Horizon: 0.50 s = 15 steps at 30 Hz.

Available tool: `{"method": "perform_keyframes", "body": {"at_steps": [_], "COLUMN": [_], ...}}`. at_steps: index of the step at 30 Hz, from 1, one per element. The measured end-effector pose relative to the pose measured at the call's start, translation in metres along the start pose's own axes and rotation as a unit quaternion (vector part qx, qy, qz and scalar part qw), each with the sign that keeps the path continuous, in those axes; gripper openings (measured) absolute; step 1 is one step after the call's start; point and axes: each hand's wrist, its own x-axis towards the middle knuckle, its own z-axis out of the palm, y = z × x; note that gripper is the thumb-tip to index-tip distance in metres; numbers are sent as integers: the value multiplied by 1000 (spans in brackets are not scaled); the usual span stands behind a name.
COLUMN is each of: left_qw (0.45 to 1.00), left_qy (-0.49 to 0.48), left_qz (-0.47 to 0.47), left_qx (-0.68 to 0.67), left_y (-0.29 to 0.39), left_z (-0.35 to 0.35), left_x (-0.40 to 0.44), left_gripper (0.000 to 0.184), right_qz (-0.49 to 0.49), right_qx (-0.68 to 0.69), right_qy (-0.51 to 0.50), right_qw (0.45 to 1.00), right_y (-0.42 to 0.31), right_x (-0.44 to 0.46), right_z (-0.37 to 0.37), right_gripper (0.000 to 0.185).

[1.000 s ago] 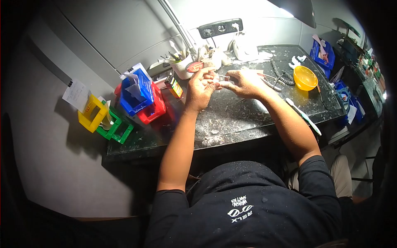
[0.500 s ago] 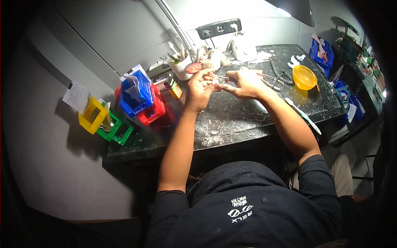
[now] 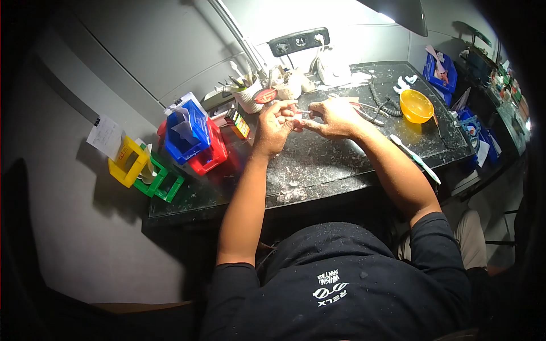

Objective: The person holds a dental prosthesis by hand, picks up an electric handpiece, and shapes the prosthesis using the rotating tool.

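My left hand (image 3: 272, 131) is closed, its fingertips pinching a small pale piece whose kind I cannot make out. Close against it, my right hand (image 3: 334, 119) is closed round a slim tool (image 3: 305, 112) with a thin metal tip. That tip points left at the piece, and whether they touch is hidden by the fingers. Both hands are above the dusty black bench (image 3: 318, 165). Just beyond the left fingers is a red oval object (image 3: 265, 96). Behind the right hand, a coiled black cord (image 3: 389, 107) lies on the bench.
An orange bowl (image 3: 417, 107) and a white-and-teal brush (image 3: 415, 158) are at right. A white holder with tools (image 3: 248, 98) stands at the back. Blue (image 3: 186, 136) and red bins (image 3: 211, 153) sit at left. A lamp (image 3: 404, 14) hangs overhead.
The view has shifted slightly. My fingers have moved a little around the small piece and tool; both hands stay together in the same place.
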Motion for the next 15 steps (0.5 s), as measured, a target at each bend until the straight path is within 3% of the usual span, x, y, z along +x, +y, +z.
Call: {"method": "perform_keyframes", "body": {"at_steps": [9,15], "left_qw": [1000,997], "left_qy": [15,31], "left_qz": [11,25], "left_qx": [16,63], "left_y": [-1,-3], "left_z": [0,-3], "left_x": [0,1], "left_gripper": [49,50], "right_qz": [-14,17], "right_qx": [13,26], "right_qy": [8,-51], "right_qw": [1000,998], "right_y": [0,-9], "right_x": [0,-3], "right_z": [2,-6], "right_gripper": [61,60]}}
